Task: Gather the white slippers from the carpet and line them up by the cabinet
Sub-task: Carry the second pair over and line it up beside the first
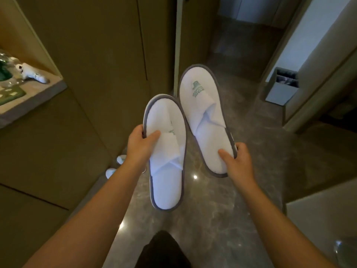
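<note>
Currently both hands are up over the marble floor (222, 219), one slipper each. My left hand (140, 147) pinches the left slipper (166, 151) at its outer grey-trimmed edge, thumb pressed on the white upper, fingers hidden underneath. My right hand (236, 159) pinches the right slipper (204, 117) at its heel end, thumb on the insole, fingers wrapped under the rim. Both are held in the air, toes pointing away, the two nearly touching at the edges; the right one sits further fwd.

Markings: green logo w/ text printed on the right slipper's upper, too blurred to read. Partial green print on the left one's folded upper, also illegible.

Two more white slippers (116, 165) lie on the floor at the foot of the cabinet (87, 84), left of my left forearm, mostly hidden by it.

Misc.: a shelf (34, 93) at far left w/ glassware and a green item; a grey bin (283, 86) stands by the doorway at upper right. Dark trouser leg (164, 250) at bottom centre.
</note>
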A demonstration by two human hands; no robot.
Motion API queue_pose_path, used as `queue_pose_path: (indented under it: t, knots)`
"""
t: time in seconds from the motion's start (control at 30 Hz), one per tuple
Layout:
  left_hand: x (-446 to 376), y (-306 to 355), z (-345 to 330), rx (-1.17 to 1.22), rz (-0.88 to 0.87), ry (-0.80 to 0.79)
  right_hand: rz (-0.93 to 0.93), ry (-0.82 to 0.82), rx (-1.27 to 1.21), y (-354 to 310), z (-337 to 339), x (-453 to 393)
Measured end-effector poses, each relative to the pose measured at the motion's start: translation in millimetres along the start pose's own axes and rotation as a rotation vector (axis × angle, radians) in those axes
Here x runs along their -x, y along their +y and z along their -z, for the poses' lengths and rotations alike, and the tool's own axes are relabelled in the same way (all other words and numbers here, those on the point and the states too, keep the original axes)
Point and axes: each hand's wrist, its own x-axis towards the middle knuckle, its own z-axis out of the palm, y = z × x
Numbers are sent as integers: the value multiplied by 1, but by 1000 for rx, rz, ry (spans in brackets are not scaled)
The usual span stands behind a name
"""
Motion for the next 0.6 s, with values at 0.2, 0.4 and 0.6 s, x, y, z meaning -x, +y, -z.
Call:
queue_pose_path:
  t: [0.2, 0.4, 0.6]
  knots:
    - [-143, -7, -36, 1, 69, 92, -13, -152, 23, 14, -61, -155]
    - [-287, 0, -58, 62, 179, 195, -79, -251, 48, 17, -138, -308]
    - [-393, -22, -74, 13, 305, 299, -144, -399, 137, 44, -194, -410]
